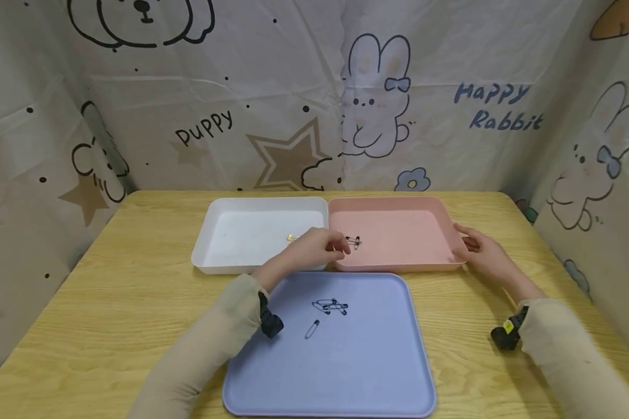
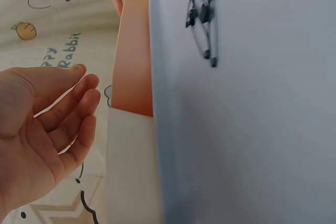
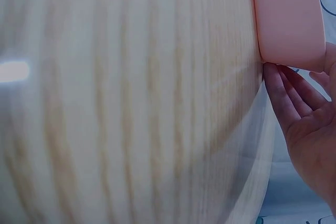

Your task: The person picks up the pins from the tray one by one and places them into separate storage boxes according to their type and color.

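Safety pins (image 1: pixel 334 305) bunched on the blue tray (image 1: pixel 367 361) may snag if lifted together; the left hand (image 1: pixel 315 247), fingers loosely bent, seems empty; the right hand (image 1: pixel 479 254), pinching the pink tray (image 1: pixel 398 230), could jolt its pins by tugging.

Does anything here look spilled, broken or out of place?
Nothing looks spilled or broken. One dark safety pin lies apart from the small pile on the blue tray, a mild stray at most.
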Tool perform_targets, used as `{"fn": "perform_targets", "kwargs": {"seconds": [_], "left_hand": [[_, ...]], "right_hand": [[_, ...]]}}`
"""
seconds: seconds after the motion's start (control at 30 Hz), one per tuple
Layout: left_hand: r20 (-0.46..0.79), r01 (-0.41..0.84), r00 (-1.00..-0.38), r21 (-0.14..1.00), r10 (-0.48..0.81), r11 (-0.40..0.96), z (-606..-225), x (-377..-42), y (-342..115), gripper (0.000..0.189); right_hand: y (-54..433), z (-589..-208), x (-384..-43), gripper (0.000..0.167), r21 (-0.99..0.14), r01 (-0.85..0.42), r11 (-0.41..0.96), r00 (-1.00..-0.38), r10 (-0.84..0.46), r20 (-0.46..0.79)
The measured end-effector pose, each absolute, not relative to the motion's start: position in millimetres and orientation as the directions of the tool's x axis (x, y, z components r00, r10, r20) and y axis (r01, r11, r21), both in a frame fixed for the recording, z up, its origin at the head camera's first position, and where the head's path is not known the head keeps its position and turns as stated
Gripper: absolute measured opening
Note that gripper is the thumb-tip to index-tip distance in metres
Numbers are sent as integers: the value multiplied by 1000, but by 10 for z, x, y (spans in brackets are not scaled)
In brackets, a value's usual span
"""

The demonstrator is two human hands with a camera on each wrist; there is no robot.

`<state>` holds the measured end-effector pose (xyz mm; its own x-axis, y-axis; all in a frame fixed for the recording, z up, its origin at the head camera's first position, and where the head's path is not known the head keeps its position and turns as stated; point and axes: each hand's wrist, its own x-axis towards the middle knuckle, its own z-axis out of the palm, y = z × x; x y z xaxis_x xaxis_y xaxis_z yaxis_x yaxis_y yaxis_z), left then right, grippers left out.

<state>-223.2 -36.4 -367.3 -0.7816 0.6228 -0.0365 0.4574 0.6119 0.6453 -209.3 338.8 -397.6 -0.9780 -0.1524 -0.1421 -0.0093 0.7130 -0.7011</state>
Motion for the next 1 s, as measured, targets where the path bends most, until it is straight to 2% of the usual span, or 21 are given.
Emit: {"fn": "perform_targets", "kwargs": {"seconds": [0.17, 0.4, 1.0], "left_hand": [[-25, 506, -738, 641, 675, 577, -3723, -2147, -415, 13], [-23, 532, -719, 625, 695, 572, -3738, -2045, -479, 10], [-103, 615, -605, 570, 789, 546, -3820, -1819, -465, 14]], "right_hand": [[3393, -3987, -2101, 71, -692, 7, 722, -979, -137, -153], [3384, -3993, -2112, 71, -689, 8, 724, -979, -136, -155], [3383, -3987, -2108, 70, -685, -1, 728, -979, -142, -149]]}}
